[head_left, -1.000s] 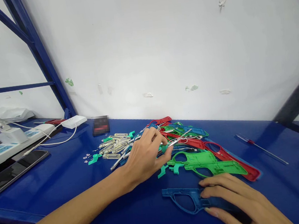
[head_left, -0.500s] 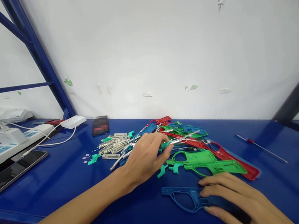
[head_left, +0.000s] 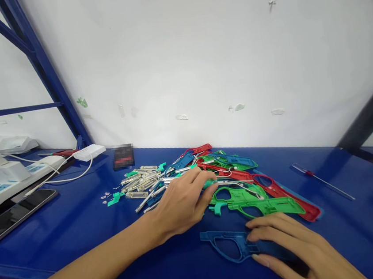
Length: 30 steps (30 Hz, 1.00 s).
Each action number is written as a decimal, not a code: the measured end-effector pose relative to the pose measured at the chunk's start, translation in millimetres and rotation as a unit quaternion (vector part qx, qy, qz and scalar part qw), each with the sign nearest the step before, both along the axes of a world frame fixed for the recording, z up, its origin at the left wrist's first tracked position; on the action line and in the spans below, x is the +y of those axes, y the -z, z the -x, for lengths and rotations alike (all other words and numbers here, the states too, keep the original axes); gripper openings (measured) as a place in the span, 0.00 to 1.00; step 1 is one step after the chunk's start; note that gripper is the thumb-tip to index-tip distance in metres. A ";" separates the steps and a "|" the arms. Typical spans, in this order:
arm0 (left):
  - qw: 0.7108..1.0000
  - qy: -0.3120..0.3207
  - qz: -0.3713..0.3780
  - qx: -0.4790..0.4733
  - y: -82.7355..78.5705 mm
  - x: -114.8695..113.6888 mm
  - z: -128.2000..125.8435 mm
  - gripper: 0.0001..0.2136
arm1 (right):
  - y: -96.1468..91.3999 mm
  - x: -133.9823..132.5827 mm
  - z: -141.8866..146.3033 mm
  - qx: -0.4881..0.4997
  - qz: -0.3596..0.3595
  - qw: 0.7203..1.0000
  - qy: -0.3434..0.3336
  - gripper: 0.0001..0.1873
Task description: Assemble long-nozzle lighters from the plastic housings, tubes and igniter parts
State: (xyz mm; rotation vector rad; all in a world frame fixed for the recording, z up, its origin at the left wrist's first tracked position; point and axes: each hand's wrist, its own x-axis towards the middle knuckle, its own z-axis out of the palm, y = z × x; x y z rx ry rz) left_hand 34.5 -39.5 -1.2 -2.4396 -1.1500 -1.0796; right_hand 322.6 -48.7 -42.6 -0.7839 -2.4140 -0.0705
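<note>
My left hand (head_left: 183,201) pinches a slim metal rod (head_left: 234,182) by its green plastic end (head_left: 210,183); the rod points right, over the green casing halves (head_left: 266,202), and a white wire loops near it. On the near part of the table, my right hand (head_left: 294,246) is closed on a blue gun-shaped casing half (head_left: 234,245), hollow side up, with thumb and fingers at its sides. Its far end is hidden under the palm. Small green trigger-like pieces (head_left: 217,208) lie beside the green casings.
Behind my left hand lies a pile of clear and metal cylinders (head_left: 141,182). Red casings (head_left: 285,195) stretch to the right. A screwdriver (head_left: 324,181) rests further right. At left are a phone (head_left: 17,215), a power strip (head_left: 42,165) and white cables.
The metal rod has swung from tilted upward to nearly level and sits lower, its wire now over the green casings. My right hand stays on the blue casing half. The view has shifted slightly.
</note>
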 end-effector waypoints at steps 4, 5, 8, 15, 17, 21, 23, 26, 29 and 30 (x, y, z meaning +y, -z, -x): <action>1.000 0.005 0.017 -0.003 -1.4 -3.4 -0.2 0.10 | -0.2 -1.2 0.5 0.000 -0.005 1.000 0.008 0.13; 1.000 0.006 0.019 -0.003 -1.2 -3.6 -0.1 0.11 | -0.4 -1.4 0.8 0.000 -0.007 1.000 0.008 0.14; 1.000 0.010 0.018 0.003 0.4 -3.1 0.2 0.10 | -1.5 -1.5 2.2 0.003 -0.005 1.000 0.009 0.13; 1.000 0.008 0.017 0.012 3.1 -1.6 -0.6 0.09 | -3.2 -0.8 3.9 0.008 -0.005 1.000 0.009 0.14; 1.000 0.010 0.019 0.012 3.0 -1.8 -0.8 0.09 | -2.2 -1.2 3.3 0.009 -0.003 1.000 0.009 0.14; 1.000 0.016 0.021 0.011 2.6 -1.9 -1.0 0.09 | -0.8 -2.3 2.1 0.011 -0.001 1.000 0.017 0.14; 1.000 0.018 0.022 0.010 2.6 -1.9 -1.1 0.08 | -1.2 -2.7 2.2 0.009 0.003 1.000 0.017 0.13; 0.999 0.019 0.025 0.007 2.9 -1.9 -1.1 0.08 | -2.4 -2.9 2.7 0.006 0.006 1.000 0.014 0.13; 0.999 0.021 0.031 0.007 2.9 -1.9 -1.1 0.08 | -3.0 -3.1 3.2 0.004 0.005 1.000 0.017 0.14; 0.999 0.022 0.033 0.007 2.8 -1.9 -1.1 0.07 | -3.0 -3.1 3.3 0.004 0.004 1.000 0.018 0.14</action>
